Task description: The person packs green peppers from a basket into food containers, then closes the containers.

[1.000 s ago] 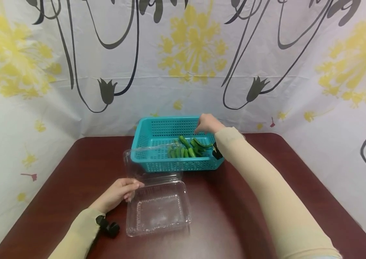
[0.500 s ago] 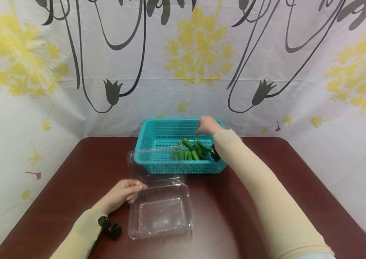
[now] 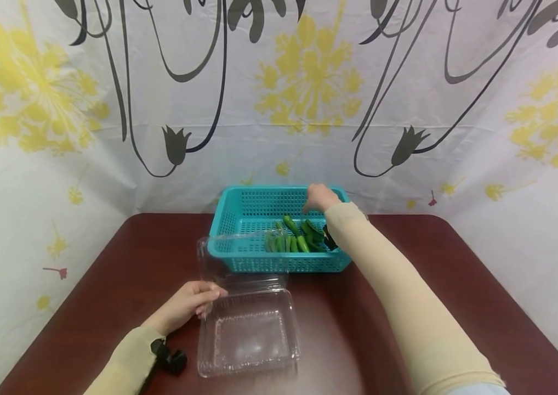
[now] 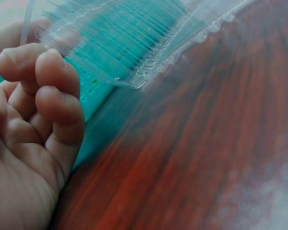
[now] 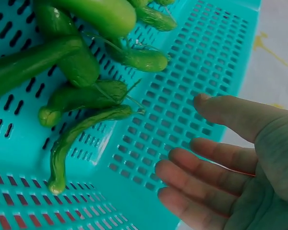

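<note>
My left hand (image 3: 187,307) pinches the left edge of a clear plastic clamshell box (image 3: 249,337), close to its hinge. In the left wrist view, the curled fingers (image 4: 57,108) lie beside the clear plastic. The lid stands raised, leaning toward the teal basket (image 3: 222,225). Over the basket's right side hovers my right hand (image 3: 320,198), its fingers loosely spread and holding nothing in the right wrist view. Several green peppers (image 5: 84,98) lie in the basket, left of that hand and apart from it; one is thin and curved.
The basket stands at the back of a dark red-brown table (image 3: 160,247), against a white cloth backdrop (image 3: 269,156) printed with flowers. A black wrist mount (image 3: 168,356) hangs beside the left wrist.
The head view has shifted, so everything sits slightly lower and farther right. Both hands keep nearly the same places relative to the box and the basket.
</note>
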Tool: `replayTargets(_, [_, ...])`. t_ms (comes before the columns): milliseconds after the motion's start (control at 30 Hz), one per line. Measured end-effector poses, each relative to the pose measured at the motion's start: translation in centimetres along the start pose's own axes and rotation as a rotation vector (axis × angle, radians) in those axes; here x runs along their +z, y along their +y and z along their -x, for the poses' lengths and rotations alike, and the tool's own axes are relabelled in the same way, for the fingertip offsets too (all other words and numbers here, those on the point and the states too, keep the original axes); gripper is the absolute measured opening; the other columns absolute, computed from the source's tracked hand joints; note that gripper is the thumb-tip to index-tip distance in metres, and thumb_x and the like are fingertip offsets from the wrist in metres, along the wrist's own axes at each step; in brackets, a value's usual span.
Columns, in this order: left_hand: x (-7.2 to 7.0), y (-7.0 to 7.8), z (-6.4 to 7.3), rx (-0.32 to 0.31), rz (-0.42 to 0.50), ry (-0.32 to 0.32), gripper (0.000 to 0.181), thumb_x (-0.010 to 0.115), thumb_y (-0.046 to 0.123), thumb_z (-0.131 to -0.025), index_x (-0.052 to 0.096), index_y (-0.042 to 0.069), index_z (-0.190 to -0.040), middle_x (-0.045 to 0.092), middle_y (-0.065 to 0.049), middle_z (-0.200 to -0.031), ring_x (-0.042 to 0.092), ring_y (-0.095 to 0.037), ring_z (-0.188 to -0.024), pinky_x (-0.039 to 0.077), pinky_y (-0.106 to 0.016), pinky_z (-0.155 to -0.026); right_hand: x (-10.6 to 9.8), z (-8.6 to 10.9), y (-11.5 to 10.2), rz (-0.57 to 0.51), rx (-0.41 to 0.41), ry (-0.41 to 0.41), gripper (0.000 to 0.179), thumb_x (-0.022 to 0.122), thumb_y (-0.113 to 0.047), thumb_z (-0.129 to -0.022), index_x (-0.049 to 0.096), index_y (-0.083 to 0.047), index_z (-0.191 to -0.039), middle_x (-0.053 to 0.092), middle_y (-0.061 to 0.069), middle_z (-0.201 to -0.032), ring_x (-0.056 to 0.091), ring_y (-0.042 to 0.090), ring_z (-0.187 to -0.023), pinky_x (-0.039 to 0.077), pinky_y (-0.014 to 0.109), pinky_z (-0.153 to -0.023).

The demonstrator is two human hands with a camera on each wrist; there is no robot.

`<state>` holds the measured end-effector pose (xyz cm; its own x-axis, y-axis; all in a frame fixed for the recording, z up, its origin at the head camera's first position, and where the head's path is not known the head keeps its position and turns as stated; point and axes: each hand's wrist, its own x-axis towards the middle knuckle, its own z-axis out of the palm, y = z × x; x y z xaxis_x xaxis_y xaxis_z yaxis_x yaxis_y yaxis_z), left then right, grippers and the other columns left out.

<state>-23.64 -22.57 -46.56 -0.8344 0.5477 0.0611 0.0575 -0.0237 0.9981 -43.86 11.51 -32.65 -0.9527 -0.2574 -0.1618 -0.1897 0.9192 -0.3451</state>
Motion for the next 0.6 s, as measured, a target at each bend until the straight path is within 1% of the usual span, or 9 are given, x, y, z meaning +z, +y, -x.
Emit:
replayTargets(67, [0.0, 0.0, 0.0, -0.004, 0.004, 0.002, 0.027, 0.051, 0.008, -0.1, 0.063, -0.013, -0.11, 0.046, 0.009, -0.055, 0.045, -0.002, -0.053, 0.043, -0.02, -0.052, 0.4, -0.4, 0.1, 0.002, 0.009, -0.016, 0.035, 0.074, -0.019, -0.086, 0.058, -0.002, -0.113, 0.057, 0.015, -0.106, 0.055, 0.029, -0.086, 0.049, 0.041, -0.067])
replayTargets(200, [0.0, -0.1, 0.0, -0.015, 0.014, 0.003, 0.025, 0.051, 0.008, -0.1, 0.065, -0.01, -0.109, 0.046, 0.009, -0.055, 0.045, -0.002, -0.053, 0.043, -0.02, -0.052, 1.0, -0.9, 0.3, 0.012, 0.02, -0.047, 0.038, 0.074, -0.02, -0.086, 0.059, -0.003, -0.117, 0.058, 0.015, -0.11, 0.056, 0.028, -0.088, 0.049, 0.04, -0.068])
replayTargets(367, [0.0, -0.1, 0.0, -0.018, 0.022, -0.008, 0.022, 0.051, 0.008, -0.1, 0.068, -0.003, -0.108, 0.046, 0.01, -0.055, 0.044, -0.002, -0.053, 0.043, -0.02, -0.052, 1.6, -1.3, 0.7, 0.041, 0.016, -0.077, 0.048, 0.075, -0.02, -0.086, 0.057, -0.002, -0.126, 0.057, 0.016, -0.12, 0.058, 0.032, -0.101, 0.051, 0.043, -0.076])
replayTargets(433, [0.1, -0.1, 0.0, -0.014, 0.024, -0.013, 0.021, 0.051, 0.008, -0.1, 0.069, -0.001, -0.107, 0.046, 0.01, -0.056, 0.045, -0.002, -0.053, 0.043, -0.02, -0.052, 1.8, -1.4, 0.8, 0.055, 0.018, -0.085, 0.05, 0.076, -0.022, -0.086, 0.057, -0.002, -0.128, 0.057, 0.017, -0.122, 0.057, 0.033, -0.104, 0.051, 0.044, -0.078])
replayTargets(533, [0.0, 0.0, 0.0, -0.008, 0.026, -0.017, 0.021, 0.052, 0.008, -0.1, 0.07, 0.002, -0.107, 0.046, 0.01, -0.056, 0.045, -0.001, -0.053, 0.043, -0.019, -0.052, 2.2, -1.8, 0.9, 0.089, 0.016, -0.085, 0.055, 0.077, -0.024, -0.085, 0.055, -0.002, -0.13, 0.057, 0.017, -0.123, 0.057, 0.031, -0.103, 0.05, 0.044, -0.08])
replayTargets(600, [-0.1, 0.0, -0.1, -0.005, 0.024, -0.015, 0.021, 0.052, 0.008, -0.1, 0.071, 0.003, -0.107, 0.046, 0.01, -0.055, 0.045, -0.001, -0.053, 0.043, -0.019, -0.052, 2.4, -2.0, 1.0, 0.105, 0.012, -0.095, 0.056, 0.077, -0.024, -0.085, 0.054, -0.001, -0.13, 0.057, 0.017, -0.121, 0.058, 0.031, -0.101, 0.05, 0.044, -0.078])
